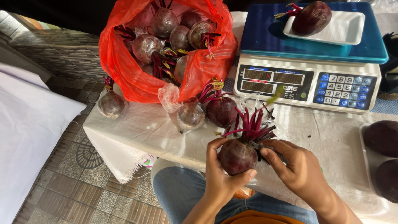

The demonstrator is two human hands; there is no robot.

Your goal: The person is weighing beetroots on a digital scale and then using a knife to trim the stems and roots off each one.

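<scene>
My left hand (219, 179) cups a dark red beetroot (237, 156) from below, at the near edge of the table and over my lap. Its magenta stalks (252, 124) stand up, cut short. My right hand (296, 170) is closed on a small knife (258, 146), of which only a thin grey bit shows. My thumb rests against the beetroot's top by the stalk base. A blurred green scrap (275, 95) hangs in the air above the stalks.
A red plastic bag (132, 79) full of beetroots lies open at the back left, with three loose ones (111, 103) (190, 116) (222, 111) before it. An electronic scale (311, 83) carries a white tray (350, 31) with one beetroot (311, 17). Another tray (362, 139) at the right edge holds two.
</scene>
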